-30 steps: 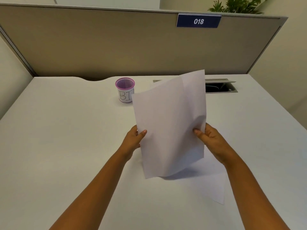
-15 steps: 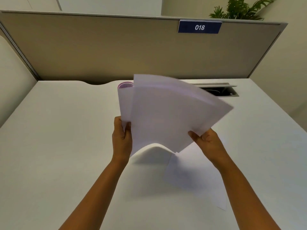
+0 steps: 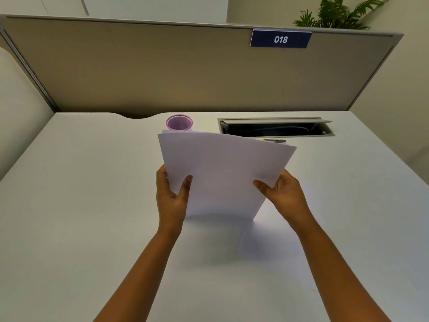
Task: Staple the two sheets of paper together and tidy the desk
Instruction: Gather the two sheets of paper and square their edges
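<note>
Both hands hold white paper sheets (image 3: 222, 173) upright, with the lower edge resting on the white desk (image 3: 81, 205). A second sheet's top edge shows just behind the front one at the upper left. My left hand (image 3: 171, 194) grips the left edge and my right hand (image 3: 283, 194) grips the right edge. Another white sheet (image 3: 274, 249) lies flat on the desk below my right hand. Past the sheets' top right corner, only a yellow and grey sliver of what looks like the stapler (image 3: 274, 141) shows.
A purple mesh pen cup (image 3: 179, 123) stands behind the sheets. An open cable tray slot (image 3: 276, 127) is set into the desk at the back right. A beige partition (image 3: 185, 70) with a "018" sign closes off the back.
The two fanned-out sheets came together into one aligned stack and tipped upright. My left hand shifted down along the left edge. The view tilted down slightly.
</note>
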Available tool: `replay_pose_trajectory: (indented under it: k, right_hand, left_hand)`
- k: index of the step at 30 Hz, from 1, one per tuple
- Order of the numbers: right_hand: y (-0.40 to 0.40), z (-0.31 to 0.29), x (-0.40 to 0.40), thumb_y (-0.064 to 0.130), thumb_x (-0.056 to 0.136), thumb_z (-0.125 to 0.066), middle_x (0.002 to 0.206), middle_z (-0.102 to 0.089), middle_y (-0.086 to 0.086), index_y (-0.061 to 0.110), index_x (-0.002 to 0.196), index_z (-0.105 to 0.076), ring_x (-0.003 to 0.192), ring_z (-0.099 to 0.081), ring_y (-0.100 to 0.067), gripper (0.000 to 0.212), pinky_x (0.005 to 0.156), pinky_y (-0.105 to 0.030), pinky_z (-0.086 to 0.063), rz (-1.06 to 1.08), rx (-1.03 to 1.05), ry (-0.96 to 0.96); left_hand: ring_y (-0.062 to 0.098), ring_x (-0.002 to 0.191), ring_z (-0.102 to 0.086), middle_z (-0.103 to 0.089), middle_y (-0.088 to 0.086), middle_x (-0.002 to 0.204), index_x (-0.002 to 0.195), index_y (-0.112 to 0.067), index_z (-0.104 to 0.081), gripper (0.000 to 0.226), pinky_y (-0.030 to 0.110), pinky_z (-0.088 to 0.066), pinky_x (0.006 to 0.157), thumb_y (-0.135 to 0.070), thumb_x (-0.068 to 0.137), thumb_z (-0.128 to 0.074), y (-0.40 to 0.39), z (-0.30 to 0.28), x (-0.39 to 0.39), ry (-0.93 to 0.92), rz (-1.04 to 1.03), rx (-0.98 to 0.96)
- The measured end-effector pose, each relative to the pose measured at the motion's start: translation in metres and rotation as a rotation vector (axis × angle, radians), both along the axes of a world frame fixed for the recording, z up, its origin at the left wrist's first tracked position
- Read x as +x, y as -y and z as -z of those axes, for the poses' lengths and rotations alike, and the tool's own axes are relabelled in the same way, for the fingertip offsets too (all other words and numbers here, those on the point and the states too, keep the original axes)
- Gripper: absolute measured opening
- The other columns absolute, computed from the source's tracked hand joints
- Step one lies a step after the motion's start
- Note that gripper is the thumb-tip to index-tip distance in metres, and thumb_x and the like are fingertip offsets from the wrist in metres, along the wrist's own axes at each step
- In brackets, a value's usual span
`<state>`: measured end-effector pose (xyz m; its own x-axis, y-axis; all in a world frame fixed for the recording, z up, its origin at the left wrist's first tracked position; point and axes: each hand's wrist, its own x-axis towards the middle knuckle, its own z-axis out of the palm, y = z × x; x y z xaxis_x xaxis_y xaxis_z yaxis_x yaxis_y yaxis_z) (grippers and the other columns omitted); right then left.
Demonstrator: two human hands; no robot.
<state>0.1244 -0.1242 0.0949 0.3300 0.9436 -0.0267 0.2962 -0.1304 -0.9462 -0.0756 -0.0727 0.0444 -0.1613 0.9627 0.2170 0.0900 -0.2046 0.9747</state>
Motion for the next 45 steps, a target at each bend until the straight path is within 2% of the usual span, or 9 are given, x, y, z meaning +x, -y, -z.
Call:
replay_pose_trajectory:
  k: [2, 7, 12, 16, 23, 26, 30, 35, 45]
  right_hand:
    - [-0.001, 0.000, -0.002, 0.018, 0.083, -0.063, 0.110, -0.053, 0.006, 0.015, 0.125, -0.046, 0.100, -0.051, -0.014, 0.046, 0.097, -0.042, -0.045, 0.005, -0.013, 0.022]
    - [-0.002, 0.007, -0.003, 0.018, 0.082, -0.064, 0.118, -0.051, 0.004, 0.019, 0.133, -0.036, 0.105, -0.048, -0.011, 0.058, 0.097, -0.039, -0.044, -0.004, -0.001, 0.034]
    - [0.003, 0.030, -0.005, 0.019, 0.084, -0.063, 0.138, -0.046, -0.002, 0.020, 0.137, -0.027, 0.122, -0.048, -0.020, 0.064, 0.096, -0.033, -0.043, 0.027, -0.042, -0.003]
    - [0.005, 0.045, -0.012, 0.011, 0.092, -0.050, 0.143, -0.041, -0.002, 0.020, 0.140, -0.026, 0.133, -0.040, -0.023, 0.055, 0.104, -0.033, -0.036, 0.002, -0.052, -0.044]
    - [0.000, 0.041, -0.010, 0.011, 0.095, -0.042, 0.141, -0.044, -0.004, 0.019, 0.140, -0.028, 0.131, -0.042, -0.024, 0.047, 0.103, -0.033, -0.037, 0.054, 0.010, 0.007]
    - [0.001, 0.038, -0.007, 0.009, 0.095, -0.042, 0.139, -0.045, -0.004, 0.017, 0.139, -0.029, 0.130, -0.042, -0.023, 0.047, 0.105, -0.034, -0.035, 0.064, 0.024, 0.002]
    - [0.003, 0.040, -0.007, 0.007, 0.094, -0.044, 0.138, -0.046, -0.006, 0.015, 0.137, -0.031, 0.127, -0.045, -0.025, 0.046, 0.105, -0.034, -0.036, 0.082, 0.027, -0.003]
    - [0.003, 0.040, -0.008, 0.005, 0.092, -0.047, 0.137, -0.046, -0.006, 0.016, 0.135, -0.030, 0.124, -0.047, -0.027, 0.048, 0.102, -0.036, -0.039, 0.100, 0.024, -0.007]
    - [0.002, 0.043, -0.007, 0.000, 0.092, -0.045, 0.129, -0.045, 0.004, 0.018, 0.137, -0.028, 0.120, -0.045, -0.015, 0.051, 0.095, -0.023, -0.037, 0.057, 0.067, -0.051]
  left_hand:
    - [0.019, 0.107, -0.052, -0.050, 0.006, 0.124, 0.126, -0.010, -0.037, 0.043, 0.016, -0.049, 0.084, -0.018, 0.087, -0.054, -0.001, 0.000, 0.001, -0.007, -0.001, -0.015]
    - [0.028, 0.111, -0.052, -0.049, 0.015, 0.123, 0.125, -0.005, -0.039, 0.041, 0.038, -0.049, 0.094, -0.028, 0.091, -0.043, -0.003, 0.007, -0.001, -0.018, 0.002, -0.050]
    - [0.018, 0.105, -0.053, -0.054, 0.008, 0.120, 0.124, -0.005, -0.045, 0.033, 0.010, -0.047, 0.083, -0.020, 0.096, -0.035, 0.001, 0.020, -0.005, -0.012, -0.002, -0.047]
    - [0.017, 0.097, -0.051, -0.054, 0.008, 0.111, 0.117, -0.003, -0.049, 0.029, 0.008, -0.041, 0.078, -0.016, 0.096, -0.034, 0.001, 0.021, 0.003, -0.075, -0.049, -0.104]
    - [0.018, 0.086, -0.052, -0.056, 0.005, 0.097, 0.104, 0.001, -0.057, 0.022, 0.020, -0.044, 0.076, -0.007, 0.095, -0.037, -0.002, 0.020, 0.000, -0.168, -0.111, -0.035]
    - [0.016, 0.089, -0.055, -0.059, 0.003, 0.099, 0.107, -0.001, -0.060, 0.022, 0.008, -0.042, 0.078, -0.007, 0.093, -0.043, 0.000, 0.019, -0.002, -0.132, -0.137, -0.047]
    - [0.016, 0.094, -0.057, -0.061, 0.002, 0.105, 0.111, -0.004, -0.060, 0.024, 0.022, -0.045, 0.089, -0.008, 0.093, -0.045, 0.006, 0.016, -0.003, -0.086, -0.130, -0.060]
    - [0.011, 0.109, -0.053, -0.056, -0.002, 0.121, 0.127, -0.010, -0.050, 0.035, 0.023, -0.042, 0.094, -0.016, 0.094, -0.042, 0.009, 0.013, -0.001, -0.026, -0.092, -0.068]
    - [0.006, 0.118, -0.045, -0.049, -0.005, 0.129, 0.132, -0.012, -0.045, 0.037, 0.003, -0.035, 0.091, -0.012, 0.096, -0.036, 0.007, 0.019, -0.003, -0.102, -0.016, -0.045]
